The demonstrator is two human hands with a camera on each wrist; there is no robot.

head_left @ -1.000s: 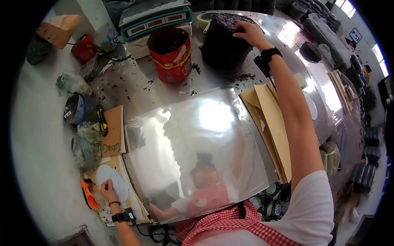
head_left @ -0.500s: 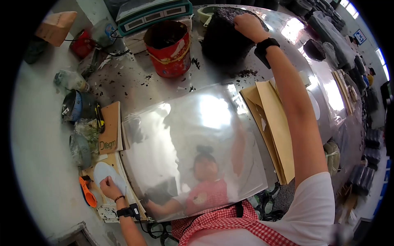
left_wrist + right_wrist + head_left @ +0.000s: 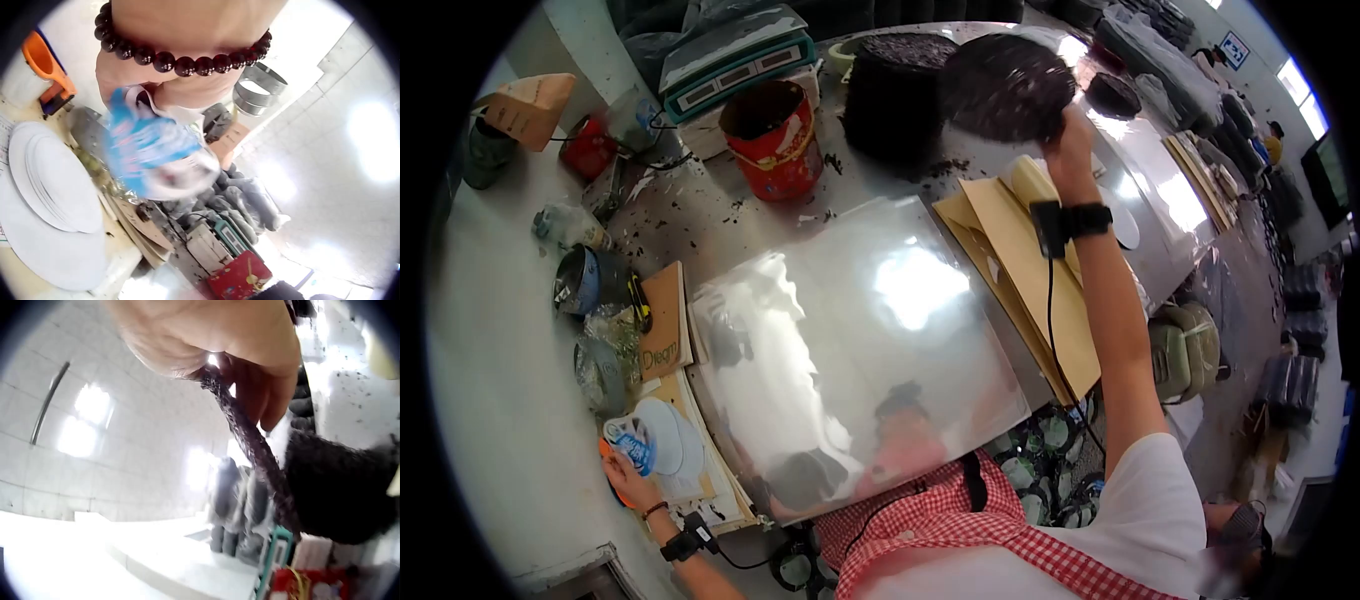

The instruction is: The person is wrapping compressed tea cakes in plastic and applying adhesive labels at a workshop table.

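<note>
My right hand pinches the edge of a thin, round, dark purplish-black sheet, which looks like dried seaweed. It hangs in the air just right of a tall stack of similar dark rounds; the right wrist view shows the sheet edge-on between thumb and fingers. At the lower left, my left hand holds a blue-and-white printed paper label, blurred in the left wrist view. Right beside it lie overlapping white paper discs. Glossy clear plastic sheets lie flat in front of my body.
A red bucket and a teal scale stand at the back left. Brown paper lies right of the plastic. A notebook, a yellow cutter and an orange-handled tool are at left. Dark crumbs litter the metal table.
My right hand has lifted a dark round sheet off the stack and drawn it rightward and nearer. My left hand has moved left off the white discs and now holds the printed label.
</note>
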